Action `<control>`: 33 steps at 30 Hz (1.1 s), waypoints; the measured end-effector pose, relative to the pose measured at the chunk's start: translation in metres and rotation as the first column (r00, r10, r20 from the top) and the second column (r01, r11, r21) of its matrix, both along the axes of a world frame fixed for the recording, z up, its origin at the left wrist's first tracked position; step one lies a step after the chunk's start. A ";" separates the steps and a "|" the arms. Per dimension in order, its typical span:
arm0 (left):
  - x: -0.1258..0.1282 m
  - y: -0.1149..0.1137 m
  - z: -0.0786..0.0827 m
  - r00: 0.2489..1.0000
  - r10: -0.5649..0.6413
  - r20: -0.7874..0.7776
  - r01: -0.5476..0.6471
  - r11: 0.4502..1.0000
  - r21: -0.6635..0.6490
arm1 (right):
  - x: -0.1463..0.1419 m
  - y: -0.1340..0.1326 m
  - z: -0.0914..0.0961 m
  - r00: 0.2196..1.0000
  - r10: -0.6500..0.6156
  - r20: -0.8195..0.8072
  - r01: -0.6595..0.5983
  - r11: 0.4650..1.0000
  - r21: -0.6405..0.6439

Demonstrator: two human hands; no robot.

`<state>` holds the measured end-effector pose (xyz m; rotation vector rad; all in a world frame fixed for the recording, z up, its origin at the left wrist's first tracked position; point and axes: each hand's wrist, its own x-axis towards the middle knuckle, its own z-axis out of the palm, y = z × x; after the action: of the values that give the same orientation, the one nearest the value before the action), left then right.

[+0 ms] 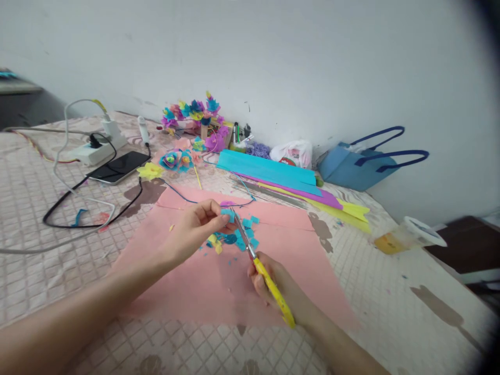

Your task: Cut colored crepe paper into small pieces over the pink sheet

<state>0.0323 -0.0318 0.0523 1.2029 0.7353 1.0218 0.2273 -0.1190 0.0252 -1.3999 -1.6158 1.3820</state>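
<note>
My left hand (195, 229) pinches a small piece of blue paper (227, 214) above a pink sheet (219, 281). My right hand (273, 286) grips yellow-handled scissors (269, 284), whose metal blades point up-left and meet the blue piece. Small blue and yellow paper scraps (234, 240) lie on the pink sheet just under the hands.
Paper flowers (193, 112) stand at the back by the wall, with more flowers (177, 160) in front. Blue, purple and yellow paper sheets (281, 179) lie right of them. A phone (118, 166), power strip (99, 151) and cables sit left. A blue bag (351, 166) and plastic cup (406, 237) are right.
</note>
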 end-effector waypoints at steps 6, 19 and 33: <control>0.006 -0.008 -0.006 0.993 0.121 0.006 -0.121 0.993 -0.016 | -0.008 -0.001 0.006 0.996 -0.087 0.019 0.087 0.996 0.011; 0.011 -0.012 -0.012 0.985 0.173 0.020 -0.172 0.984 -0.037 | -0.007 0.001 -0.017 0.988 -0.155 -0.020 0.155 0.988 -0.012; 0.011 -0.012 -0.012 0.985 0.168 0.042 -0.166 0.985 -0.049 | -0.007 0.002 -0.019 0.987 -0.158 -0.010 0.158 0.987 0.023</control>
<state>0.0437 -0.0433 0.0399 1.0888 0.8293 1.1617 0.2204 -0.1168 0.0066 -1.4733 -1.4769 1.2705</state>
